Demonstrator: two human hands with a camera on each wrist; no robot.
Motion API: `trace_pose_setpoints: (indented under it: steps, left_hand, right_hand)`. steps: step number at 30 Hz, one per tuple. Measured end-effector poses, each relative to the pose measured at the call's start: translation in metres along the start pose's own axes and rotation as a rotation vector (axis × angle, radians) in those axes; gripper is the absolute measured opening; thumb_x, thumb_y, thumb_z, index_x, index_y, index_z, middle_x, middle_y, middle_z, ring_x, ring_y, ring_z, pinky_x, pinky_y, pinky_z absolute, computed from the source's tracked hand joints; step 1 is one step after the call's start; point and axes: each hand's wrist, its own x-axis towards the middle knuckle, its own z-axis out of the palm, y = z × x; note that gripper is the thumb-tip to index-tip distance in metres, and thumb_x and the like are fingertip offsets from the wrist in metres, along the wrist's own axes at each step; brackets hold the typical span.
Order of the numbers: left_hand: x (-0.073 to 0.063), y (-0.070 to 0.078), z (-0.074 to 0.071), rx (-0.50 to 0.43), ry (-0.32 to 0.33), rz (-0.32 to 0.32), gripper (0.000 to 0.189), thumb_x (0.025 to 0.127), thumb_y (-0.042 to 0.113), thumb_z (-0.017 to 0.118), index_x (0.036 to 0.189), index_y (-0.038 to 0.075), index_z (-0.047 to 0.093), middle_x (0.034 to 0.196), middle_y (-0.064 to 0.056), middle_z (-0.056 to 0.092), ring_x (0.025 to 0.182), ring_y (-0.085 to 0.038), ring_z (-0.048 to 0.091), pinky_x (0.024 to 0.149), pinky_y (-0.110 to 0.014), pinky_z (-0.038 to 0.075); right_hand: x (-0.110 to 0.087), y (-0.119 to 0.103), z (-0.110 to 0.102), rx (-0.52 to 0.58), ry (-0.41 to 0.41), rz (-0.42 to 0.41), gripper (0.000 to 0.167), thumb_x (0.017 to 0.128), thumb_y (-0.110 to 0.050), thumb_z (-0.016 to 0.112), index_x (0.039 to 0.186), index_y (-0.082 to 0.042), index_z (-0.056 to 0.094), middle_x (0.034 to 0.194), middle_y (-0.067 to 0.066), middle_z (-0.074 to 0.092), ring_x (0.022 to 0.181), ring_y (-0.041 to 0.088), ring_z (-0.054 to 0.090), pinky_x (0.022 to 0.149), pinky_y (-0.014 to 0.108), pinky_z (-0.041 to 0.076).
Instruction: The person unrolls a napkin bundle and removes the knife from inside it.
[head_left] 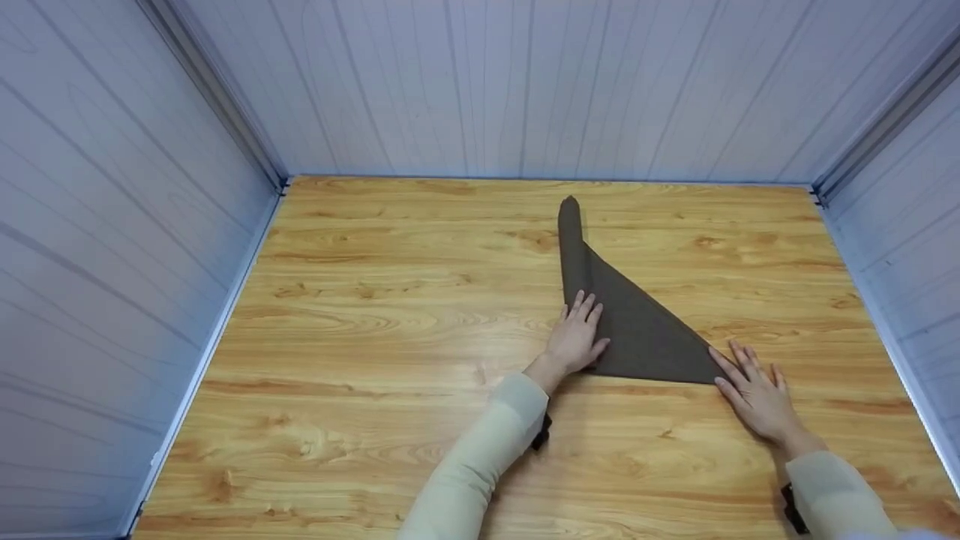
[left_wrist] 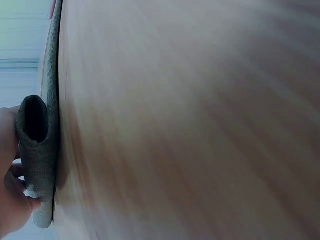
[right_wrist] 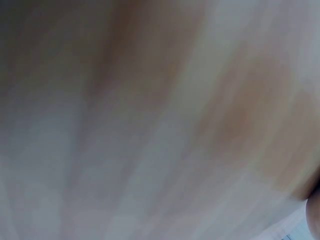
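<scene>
A dark brown-grey cloth (head_left: 637, 330) lies on the wooden table, spread as a triangle with its left side rolled into a narrow tube. The tube's far end points toward the back wall. My left hand (head_left: 575, 341) rests on the near part of the roll, its fingers stretched forward and the thumb out over the flat cloth. In the left wrist view, the open end of the rolled cloth (left_wrist: 37, 150) shows beside the fingers. My right hand (head_left: 761, 401) touches the triangle's right corner with its fingers extended; only a sliver of that hand shows in the right wrist view.
The wood-grain table (head_left: 375, 322) stretches around the cloth. Pale panelled walls stand at the back (head_left: 487, 90), the left (head_left: 97, 262) and the right (head_left: 900, 195). Dark straps or devices show beneath both wrists.
</scene>
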Motion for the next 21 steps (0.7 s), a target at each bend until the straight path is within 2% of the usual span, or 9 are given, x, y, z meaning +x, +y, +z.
trace_pose_setpoints:
  steps: [11, 21]
  left_hand:
    - [-0.008, -0.010, 0.000, -0.030, 0.009, 0.002, 0.059, 0.092, 0.044, 0.038, 0.137, 0.008, 0.033, 0.146, -0.007, 0.018, 0.134, -0.023, 0.008, 0.103, -0.037, 0.022]
    - [-0.015, -0.019, -0.003, -0.099, 0.041, 0.008, 0.057, 0.092, 0.041, 0.040, 0.138, 0.007, 0.032, 0.146, -0.007, 0.017, 0.133, -0.024, 0.011, 0.103, -0.040, 0.022]
  right_hand:
    - [0.000, -0.001, -0.002, -0.005, -0.013, 0.003, 0.050, 0.095, -0.033, 0.037, 0.142, -0.027, 0.021, 0.147, 0.013, 0.008, 0.133, 0.029, -0.001, 0.093, 0.062, -0.011]
    - [0.001, -0.001, 0.000, -0.002, 0.005, 0.004, 0.050, 0.095, -0.033, 0.038, 0.142, -0.027, 0.023, 0.147, 0.012, 0.008, 0.134, 0.028, 0.000, 0.093, 0.062, -0.010]
